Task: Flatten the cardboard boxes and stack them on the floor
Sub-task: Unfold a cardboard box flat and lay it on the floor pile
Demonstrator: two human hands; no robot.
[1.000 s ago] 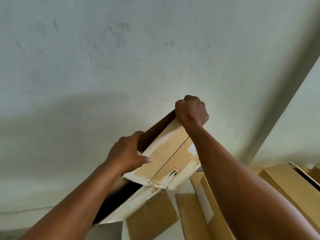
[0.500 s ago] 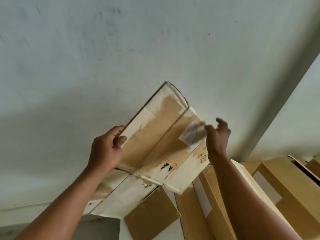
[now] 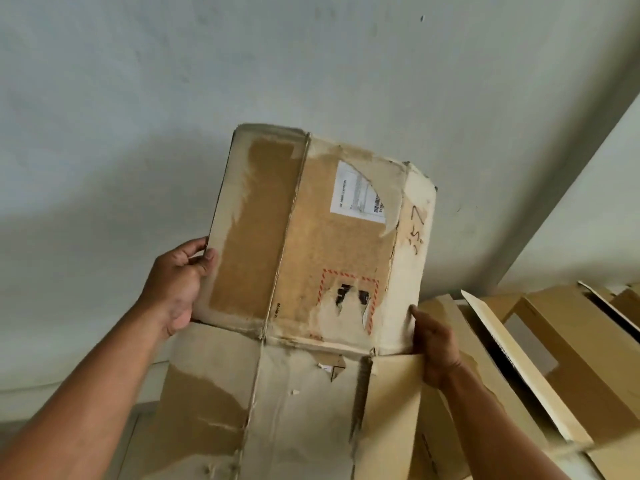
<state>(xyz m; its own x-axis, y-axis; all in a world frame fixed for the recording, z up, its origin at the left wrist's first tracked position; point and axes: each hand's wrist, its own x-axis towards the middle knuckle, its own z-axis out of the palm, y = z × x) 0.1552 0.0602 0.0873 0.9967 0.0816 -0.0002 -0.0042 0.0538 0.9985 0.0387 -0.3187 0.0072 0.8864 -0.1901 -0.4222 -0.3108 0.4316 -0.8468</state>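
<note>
The pale wall (image 3: pixel 138 98) fills most of my view. In front of it I hold the cardboard box (image 3: pixel 311 237) up in the air, between my two hands. It is pressed flat, its worn, peeled face is turned toward me, and its lower flaps (image 3: pixel 304 410) hang open below the fold. Low on my right lie other brown boxes (image 3: pixel 571 358), one with a long pale flap raised along its edge.

My left hand (image 3: pixel 176 282) grips the flat box at its left edge: thumb on the front, fingers curled round behind. My right hand (image 3: pixel 436 344) holds the lower right edge, just where the side flap begins. The thumb lies along the edge, and the fingers are hidden behind the card, so I cannot tell how they lie.

On the box's face a torn white label (image 3: pixel 358 192) sits near the top, a red dashed frame (image 3: pixel 349 296) lower down, half ripped away, and some scrawled handwriting (image 3: pixel 415 230) on the right panel.
</note>
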